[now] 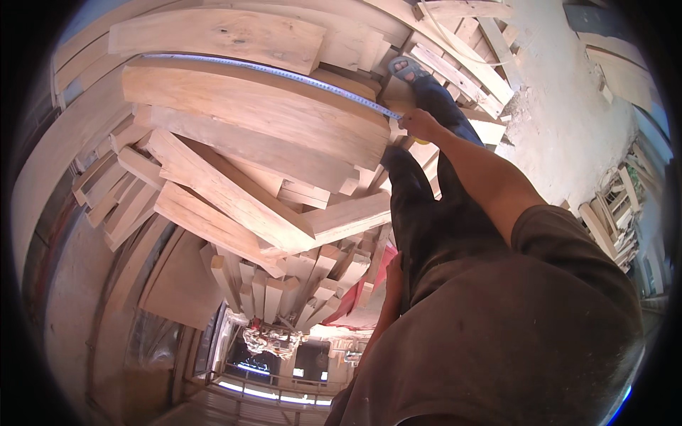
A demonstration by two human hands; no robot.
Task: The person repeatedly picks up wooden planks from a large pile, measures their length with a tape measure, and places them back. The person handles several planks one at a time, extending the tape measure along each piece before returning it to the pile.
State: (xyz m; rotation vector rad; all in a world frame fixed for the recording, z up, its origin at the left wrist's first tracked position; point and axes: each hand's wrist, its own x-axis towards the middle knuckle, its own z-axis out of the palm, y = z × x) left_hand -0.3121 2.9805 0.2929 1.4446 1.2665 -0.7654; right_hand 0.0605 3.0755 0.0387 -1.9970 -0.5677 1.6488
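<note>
My right hand (422, 126) is closed around the near end of a tape measure (284, 74), with a bit of yellow showing under the fingers. Its pale blade is drawn out leftward along the upper edge of a thick, wide plank (249, 101). The hand sits just past that plank's right end. Beyond the blade lies another broad board (220, 32) with a knot in it. Low beside my thigh hangs my left hand (394, 268), next to the dark trousers; its fingers are too hidden to read.
Thick beams (227, 192) lie crosswise below the plank, above a stack of squared timber (273, 284). Loose lumber (462, 71) is piled beyond my sandaled foot (405, 69). Pale dusty floor (561, 121) stretches to the right, with more wood scraps (611, 216) at its edge.
</note>
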